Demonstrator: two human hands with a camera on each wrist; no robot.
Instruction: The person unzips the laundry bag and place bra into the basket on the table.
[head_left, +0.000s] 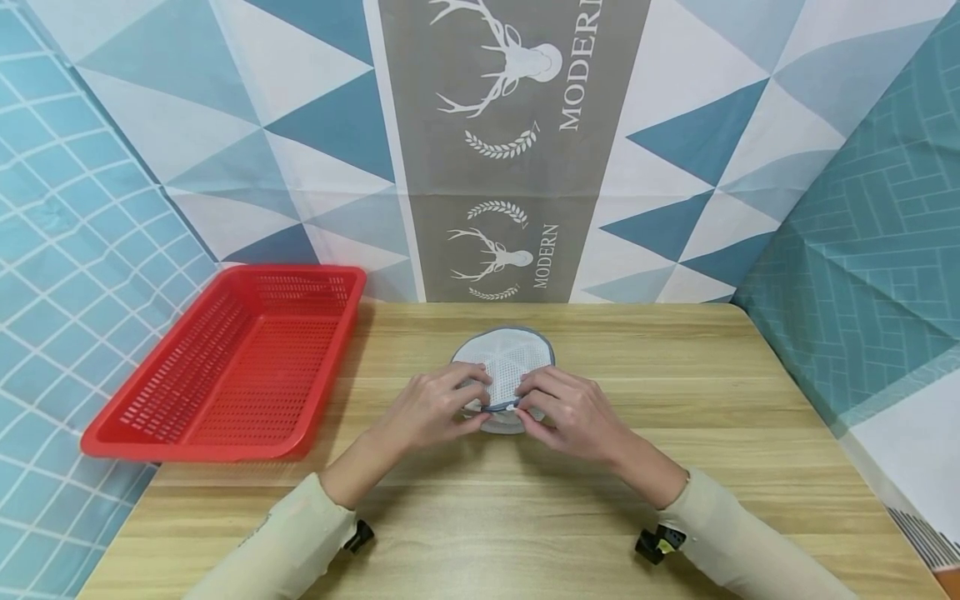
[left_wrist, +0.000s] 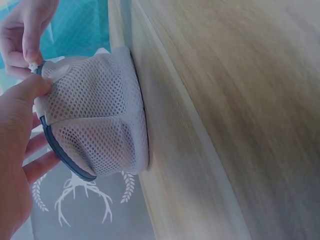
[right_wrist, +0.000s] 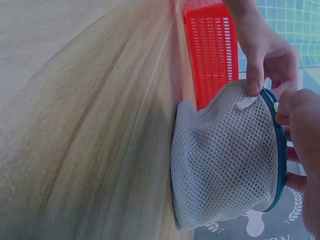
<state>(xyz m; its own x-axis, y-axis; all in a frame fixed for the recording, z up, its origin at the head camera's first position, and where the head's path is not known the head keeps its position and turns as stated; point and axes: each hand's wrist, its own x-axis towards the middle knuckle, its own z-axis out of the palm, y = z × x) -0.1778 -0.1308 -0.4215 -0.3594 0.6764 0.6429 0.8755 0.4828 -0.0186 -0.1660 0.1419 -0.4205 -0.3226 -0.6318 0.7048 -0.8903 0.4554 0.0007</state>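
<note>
Wooden tabletop [head_left: 480, 525], mesh bag [head_left: 507, 354] in both curled hands [head_left: 435, 407] [head_left: 576, 414]

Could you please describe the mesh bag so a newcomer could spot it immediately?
On the pale wood-grain table, look right of the red rectangular plastic basket. There sits a rounded whitish mesh bag; unlike the basket, it is fabric with dark blue-grey edging.

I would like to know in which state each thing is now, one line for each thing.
White round mesh bag with blue-grey zipper: stands on the light wooden table; whether fully zipped, unclear.
Left bare hand: grips the bag's rim.
Right bare hand: pinches the small white zipper pull.
Zipper pull: at the rim, held.
Red rectangular plastic basket: upright, open-topped, untouched.
</note>
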